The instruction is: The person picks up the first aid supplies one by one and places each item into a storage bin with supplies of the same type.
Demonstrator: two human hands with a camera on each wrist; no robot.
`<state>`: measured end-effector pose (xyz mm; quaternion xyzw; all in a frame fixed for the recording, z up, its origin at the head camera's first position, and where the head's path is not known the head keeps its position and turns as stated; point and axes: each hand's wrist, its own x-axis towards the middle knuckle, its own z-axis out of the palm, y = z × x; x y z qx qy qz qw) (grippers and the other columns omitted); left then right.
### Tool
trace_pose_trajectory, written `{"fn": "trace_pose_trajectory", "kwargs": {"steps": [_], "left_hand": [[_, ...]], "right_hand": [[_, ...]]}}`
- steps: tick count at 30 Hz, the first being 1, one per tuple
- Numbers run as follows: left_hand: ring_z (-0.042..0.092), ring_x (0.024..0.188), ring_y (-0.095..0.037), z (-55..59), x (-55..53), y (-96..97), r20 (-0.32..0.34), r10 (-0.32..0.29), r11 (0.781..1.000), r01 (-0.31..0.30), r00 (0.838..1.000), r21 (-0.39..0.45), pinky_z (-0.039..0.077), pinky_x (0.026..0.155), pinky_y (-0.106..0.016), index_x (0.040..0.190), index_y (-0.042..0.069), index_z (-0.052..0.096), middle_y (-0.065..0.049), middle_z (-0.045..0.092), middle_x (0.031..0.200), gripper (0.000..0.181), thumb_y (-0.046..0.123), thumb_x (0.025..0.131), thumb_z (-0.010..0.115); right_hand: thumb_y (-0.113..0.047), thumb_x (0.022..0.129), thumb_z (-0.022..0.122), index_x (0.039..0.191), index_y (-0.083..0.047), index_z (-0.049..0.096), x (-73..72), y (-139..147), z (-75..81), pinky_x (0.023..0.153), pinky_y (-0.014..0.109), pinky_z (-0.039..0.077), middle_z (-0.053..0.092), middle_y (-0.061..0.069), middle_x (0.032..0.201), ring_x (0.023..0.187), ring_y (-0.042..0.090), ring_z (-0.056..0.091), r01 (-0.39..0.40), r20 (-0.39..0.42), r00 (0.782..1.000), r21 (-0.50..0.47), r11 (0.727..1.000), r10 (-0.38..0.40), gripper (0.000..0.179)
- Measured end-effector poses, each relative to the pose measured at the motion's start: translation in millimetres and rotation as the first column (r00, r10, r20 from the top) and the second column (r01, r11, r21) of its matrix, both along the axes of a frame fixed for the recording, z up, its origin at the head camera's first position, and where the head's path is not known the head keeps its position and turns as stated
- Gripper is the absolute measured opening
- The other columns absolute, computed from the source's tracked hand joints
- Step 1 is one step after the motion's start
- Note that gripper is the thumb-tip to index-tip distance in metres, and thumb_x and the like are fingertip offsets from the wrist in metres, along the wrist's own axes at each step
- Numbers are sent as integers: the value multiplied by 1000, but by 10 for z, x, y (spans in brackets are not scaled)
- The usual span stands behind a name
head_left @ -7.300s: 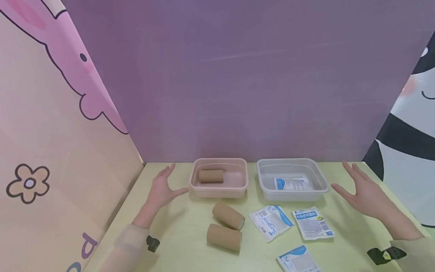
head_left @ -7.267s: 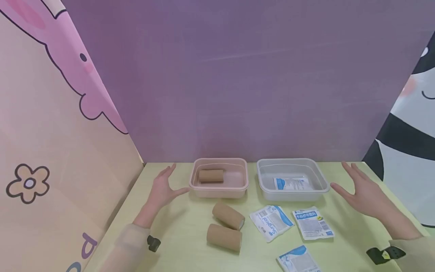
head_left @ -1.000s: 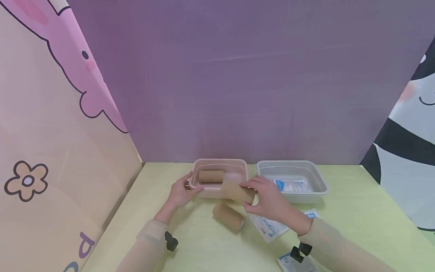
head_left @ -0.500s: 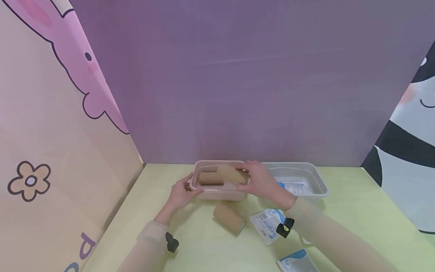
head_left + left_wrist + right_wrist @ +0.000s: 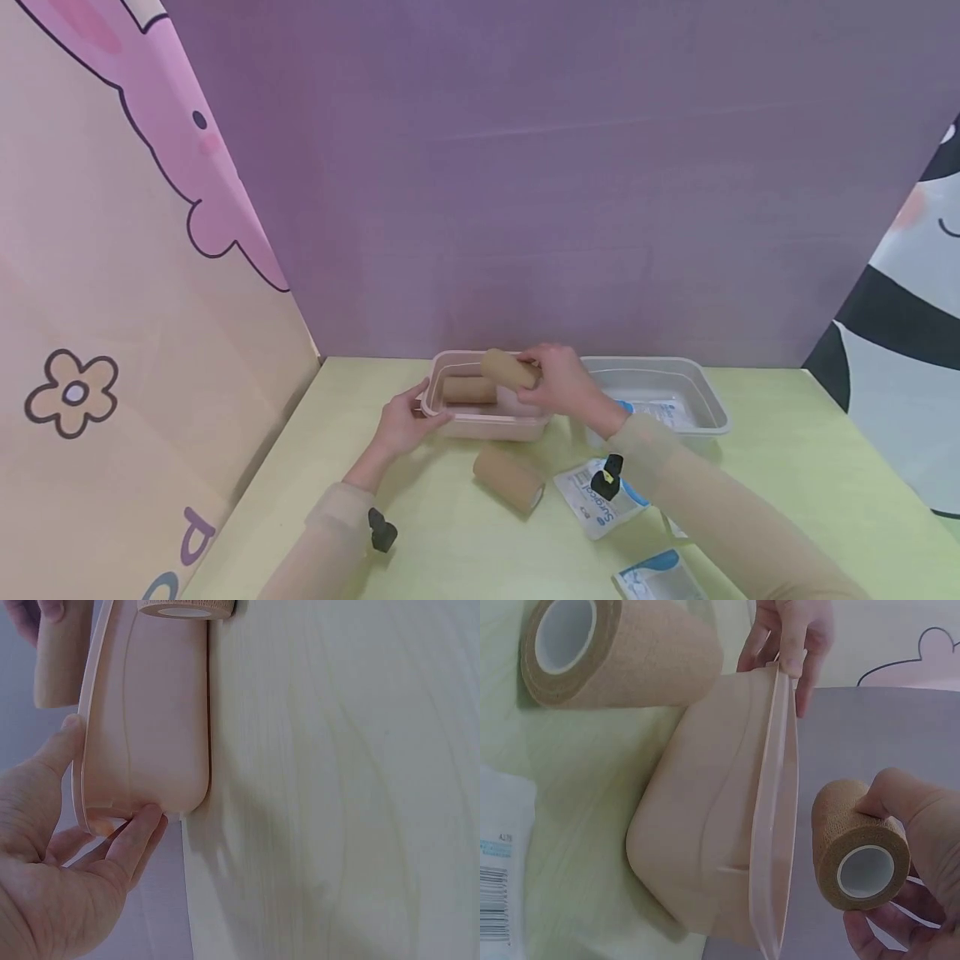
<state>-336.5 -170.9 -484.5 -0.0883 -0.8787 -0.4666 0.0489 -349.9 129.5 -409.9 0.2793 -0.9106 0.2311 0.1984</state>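
Observation:
My left hand (image 5: 400, 425) grips the left end of a pink plastic container (image 5: 491, 428); in the left wrist view its thumb lies on the rim and its fingers are against the end wall. With my right hand (image 5: 564, 380) I hold a tan bandage roll (image 5: 508, 370), tilted above the container's right part. The right wrist view shows this roll's white core, with thumb and fingers around its side. A second bandage roll (image 5: 468, 389) lies inside the container towards the left. On the table in front is a third bandage roll (image 5: 508, 481).
A white plastic container (image 5: 708, 396) stands to the right, with a blue-and-white packet (image 5: 660, 410) inside it. Nearer me lie a packet marked Surgical (image 5: 588, 500) and another packet (image 5: 660, 577); my right sleeve mostly hides a third. A purple wall closes off the back.
Both hands were empty at the sides earlier. My left hand has since taken hold of the pink container. My right hand has lifted the front bandage roll from the table and carried it over the container.

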Motion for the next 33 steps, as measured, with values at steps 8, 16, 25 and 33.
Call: {"fn": "trace_pose_trajectory", "kwargs": {"steps": [8, 16, 25, 33], "left_hand": [[79, 93, -22, -19, -7, 4, 0, -2, 1000, 2, 1000, -3, 62, 75, -29, 158, 0, 47, -20, 81, 108, 85, 31, 90, 87], [78, 91, -21, -21, -29, 6, -15, -7, 1000, 7, 1000, -14, 62, 74, -30, 158, -1, 47, -18, 81, 103, 85, 32, 90, 87], [79, 93, -23, -32, -47, 6, -25, -6, 1000, 6, 1000, -11, 63, 77, -33, 158, -1, 47, -18, 81, 105, 85, 30, 90, 87], [78, 89, -20, -35, -46, 5, -31, -8, 1000, 7, 999, -28, 62, 75, -30, 157, -1, 48, -17, 81, 103, 85, 31, 89, 88]], "right_hand": [[-21, 77, 86, 115, 1, 79, -79, -56, 16, 85, 46, 60, 80, 15, 107, 96, 31, 73, 28, 53, 998, 49, 998, -30, 45], [-21, 77, 86, 112, 0, 80, -119, -102, 20, 77, 40, 56, 80, 11, 98, 83, 25, 67, 57, 71, 996, 76, 995, -62, 42], [-23, 78, 88, 84, -5, 75, -162, -115, -29, 60, 30, 44, 66, 1, 70, 64, 17, 55, 97, 99, 989, 93, 991, -106, 23], [-23, 79, 87, 73, -10, 62, -134, -159, -50, 57, 27, 40, 58, 0, 68, 64, 17, 52, 164, 146, 971, 156, 974, -187, 29]]}}
